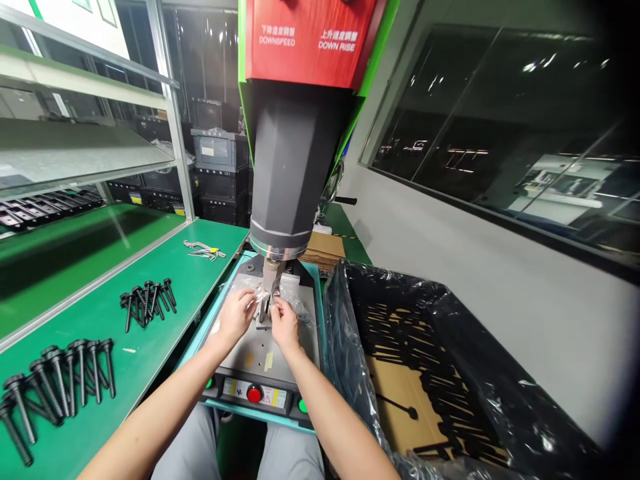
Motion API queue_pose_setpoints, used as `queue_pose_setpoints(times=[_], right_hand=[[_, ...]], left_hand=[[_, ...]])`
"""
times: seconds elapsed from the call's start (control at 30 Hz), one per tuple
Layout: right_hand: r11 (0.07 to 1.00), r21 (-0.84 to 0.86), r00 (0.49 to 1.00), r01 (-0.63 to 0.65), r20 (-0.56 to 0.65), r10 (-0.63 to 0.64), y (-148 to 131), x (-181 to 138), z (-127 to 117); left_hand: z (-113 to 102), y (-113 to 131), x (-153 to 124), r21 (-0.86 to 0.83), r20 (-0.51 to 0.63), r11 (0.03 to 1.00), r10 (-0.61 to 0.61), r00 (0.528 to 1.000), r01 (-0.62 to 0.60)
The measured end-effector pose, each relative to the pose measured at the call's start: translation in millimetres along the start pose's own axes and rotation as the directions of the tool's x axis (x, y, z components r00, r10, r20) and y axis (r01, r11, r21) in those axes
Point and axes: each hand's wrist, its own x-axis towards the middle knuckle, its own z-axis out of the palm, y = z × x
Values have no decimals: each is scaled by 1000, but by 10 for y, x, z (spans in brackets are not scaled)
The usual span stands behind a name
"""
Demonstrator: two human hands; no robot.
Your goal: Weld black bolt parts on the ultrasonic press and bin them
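My left hand (237, 315) is closed in a pinch at the left of the press's metal tool head (271, 275). Crinkled clear plastic film (261, 292) shows at its fingertips. On the other side, my right hand (285, 325) is also closed, thumb and fingertips together close to the small metal fixture (263, 317). What those fingers hold, if anything, is too small to tell. More clear film (296, 301) lies behind the right hand. Both hands are over the grey machine plate (240, 357), under the dark press column (285, 167).
Black threaded parts with round heads (70, 373) lie in groups on the green bench (165, 333), with pliers (204, 250) farther back. At right, a box lined with black plastic (345, 333) holds many thin black parts (460, 407). A red button (255, 393) sits on the machine's front.
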Motion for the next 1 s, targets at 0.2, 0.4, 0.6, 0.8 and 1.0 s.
queue_pose_setpoints(times=[0.2, 0.4, 0.6, 0.8, 1.0], right_hand=[[995, -71, 991, 69, -111, -76, -61, 190, 7], [981, -173, 993, 85, 98, -69, -171, 584, -4], [984, -131, 982, 119, 160, -97, -347, 635, -193], [942, 304, 928, -146, 371, 24, -501, -23, -424], [768, 406, 787, -495, 583, 199, -694, -369, -386]], left_hand=[[-59, 53, 127, -5, -6, 1000, -16, 1000, 16], [-57, 21, 247, -17, -9, 999, -28, 1000, 27], [-55, 11, 259, -43, -7, 999, -28, 1000, 28], [-40, -3, 8, -57, 85, 998, 12, 996, -7], [-446, 127, -611, -86, -10, 987, -139, 990, 137]])
